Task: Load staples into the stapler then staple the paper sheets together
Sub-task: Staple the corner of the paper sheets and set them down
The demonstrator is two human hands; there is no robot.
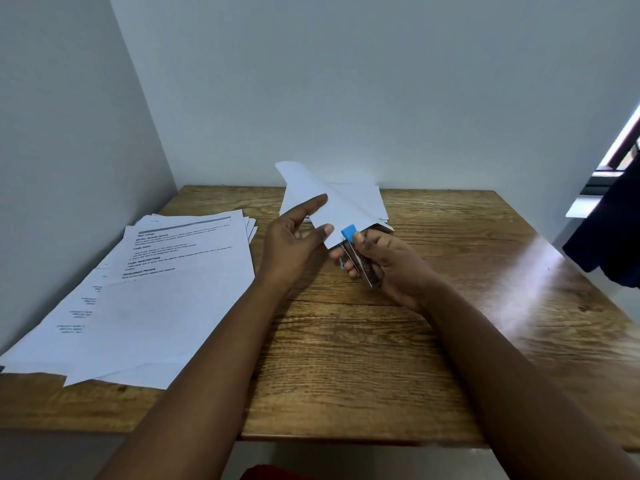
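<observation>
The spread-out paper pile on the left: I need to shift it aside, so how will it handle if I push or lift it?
The paper pile looks loose: its sheets are already fanned at the edges, so a push would probably slide the top sheets apart. Lifted by one edge, it would likely droop, being thin paper. It overhangs the table near its front edge, so a nudge might drop sheets.

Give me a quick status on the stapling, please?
Right hand grips stapler. Left hand steadies lifted paper sheets, corner in stapler's mouth. Spare paper stack lies left, nothing in the way.
</observation>
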